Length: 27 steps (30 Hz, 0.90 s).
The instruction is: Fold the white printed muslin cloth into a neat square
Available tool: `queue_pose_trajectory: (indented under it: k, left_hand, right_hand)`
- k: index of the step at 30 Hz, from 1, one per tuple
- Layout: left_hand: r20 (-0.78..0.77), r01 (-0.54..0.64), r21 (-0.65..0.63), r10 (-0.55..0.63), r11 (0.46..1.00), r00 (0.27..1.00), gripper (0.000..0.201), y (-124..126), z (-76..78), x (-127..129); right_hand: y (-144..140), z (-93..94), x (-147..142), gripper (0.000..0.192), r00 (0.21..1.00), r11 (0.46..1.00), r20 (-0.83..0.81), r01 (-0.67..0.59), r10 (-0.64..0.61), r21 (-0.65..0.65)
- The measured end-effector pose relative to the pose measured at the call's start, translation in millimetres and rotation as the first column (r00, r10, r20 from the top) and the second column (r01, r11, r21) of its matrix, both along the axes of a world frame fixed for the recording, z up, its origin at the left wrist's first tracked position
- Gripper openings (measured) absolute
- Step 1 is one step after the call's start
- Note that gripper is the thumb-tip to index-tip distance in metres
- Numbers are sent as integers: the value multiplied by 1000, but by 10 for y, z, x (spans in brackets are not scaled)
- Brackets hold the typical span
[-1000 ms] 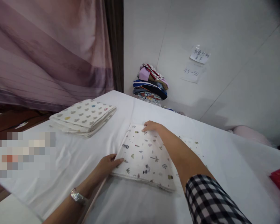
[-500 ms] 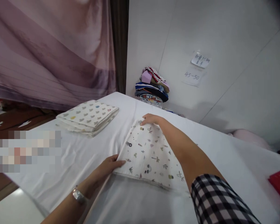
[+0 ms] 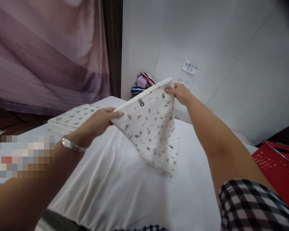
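Observation:
A white patterned cloth [image 3: 151, 128] with small printed figures hangs in the air over the white sheeted table [image 3: 115, 186]. My left hand [image 3: 98, 120] pinches its near left corner, and my right hand [image 3: 180, 93] pinches the far corner. The cloth's lower edge droops down to the sheet. A bracelet sits on my left wrist. My right arm wears a black-and-white checked sleeve.
A folded white cloth with grey shapes [image 3: 72, 118] lies at the table's left. A pile of coloured clothes [image 3: 141, 83] sits against the white wall, under paper notes [image 3: 190, 68]. A red basket [image 3: 279, 166] stands at the right. A mauve curtain [image 3: 50, 54] hangs left.
The patterned cloth lay flat on the table under both hands; both hands have now lifted it by its corners into the air.

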State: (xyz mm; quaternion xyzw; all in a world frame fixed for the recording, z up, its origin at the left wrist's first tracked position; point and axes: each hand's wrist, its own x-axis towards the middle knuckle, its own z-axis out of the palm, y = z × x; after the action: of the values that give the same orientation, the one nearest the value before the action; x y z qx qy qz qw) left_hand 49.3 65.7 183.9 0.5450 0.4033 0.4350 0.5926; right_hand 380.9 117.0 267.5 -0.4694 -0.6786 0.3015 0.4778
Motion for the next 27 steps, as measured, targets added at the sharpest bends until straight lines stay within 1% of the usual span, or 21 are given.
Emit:
queue_pose_trajectory:
  k: [3, 5, 7, 8, 10, 12, 13, 15, 16, 17, 18, 19, 21, 22, 23, 24, 25, 26, 27]
  left_hand:
    - [-7, -100, 195, 103, 976, 995, 27, 112, 593, 53]
    - [-3, -145, 318, 154, 937, 988, 31, 79, 944, 92]
    - [10, -157, 452, 171, 878, 985, 38, -31, 1239, 129]
    - [14, -161, 522, 180, 838, 984, 41, -104, 1364, 144]
    - [9, -195, 631, 244, 750, 970, 47, -253, 1570, 163]
    - [-10, -214, 705, 312, 676, 950, 49, -366, 1720, 166]
    - [-17, -203, 738, 318, 644, 948, 48, -399, 1773, 162]
    - [-16, -168, 790, 293, 590, 956, 49, -416, 1833, 154]
    - [-19, -155, 797, 279, 584, 960, 50, -402, 1839, 154]
    - [-27, -148, 785, 271, 601, 962, 52, -373, 1828, 160]
    - [-42, -138, 752, 256, 645, 966, 54, -332, 1799, 173]
    - [-63, -119, 702, 227, 702, 972, 55, -275, 1754, 193]
    - [-109, -43, 579, 129, 814, 986, 56, -117, 1621, 258]
    - [-133, -1, 520, 82, 854, 988, 56, -16, 1540, 302]
    - [-164, 24, 464, 59, 885, 985, 57, 98, 1457, 353]
    - [-199, 30, 410, 57, 912, 978, 57, 220, 1378, 411]
    - [-230, 34, 376, 58, 926, 971, 58, 347, 1311, 474]
    - [-245, 39, 375, 58, 926, 968, 59, 471, 1262, 542]
    - [-239, 48, 409, 57, 911, 969, 59, 585, 1237, 614]
  right_hand:
    - [-201, 282, 145, 42, 995, 978, -52, 96, -88, 187]
    - [-347, 424, 224, 42, 989, 946, -73, 145, -129, 290]
    - [-514, 541, 290, 40, 983, 911, -82, 180, -161, 372]
    - [-605, 593, 316, 38, 982, 895, -82, 191, -172, 404]
    - [-799, 683, 353, 34, 981, 872, -74, 192, -178, 450]
    - [-990, 752, 369, 28, 983, 857, -75, 181, -165, 483]
    - [-1076, 775, 370, 26, 984, 853, -78, 177, -159, 491]
    - [-1215, 790, 361, 24, 984, 860, -91, 181, -157, 477]
    - [-1263, 778, 356, 24, 982, 870, -100, 186, -158, 456]
    - [-1293, 752, 352, 25, 981, 884, -108, 191, -160, 427]
    - [-1305, 712, 350, 27, 980, 898, -115, 194, -162, 396]
    - [-1300, 659, 353, 29, 979, 910, -121, 196, -162, 365]
    - [-1238, 519, 372, 32, 978, 929, -125, 200, -168, 312]
    - [-1185, 438, 389, 33, 976, 935, -121, 207, -179, 289]
    - [-1121, 355, 411, 34, 974, 937, -116, 219, -194, 271]
    - [-1047, 275, 438, 35, 971, 938, -110, 233, -211, 256]
    - [-969, 205, 470, 36, 968, 937, -102, 248, -229, 245]
    - [-889, 149, 506, 37, 964, 935, -94, 262, -247, 239]
    - [-812, 113, 547, 38, 961, 931, -90, 276, -261, 239]
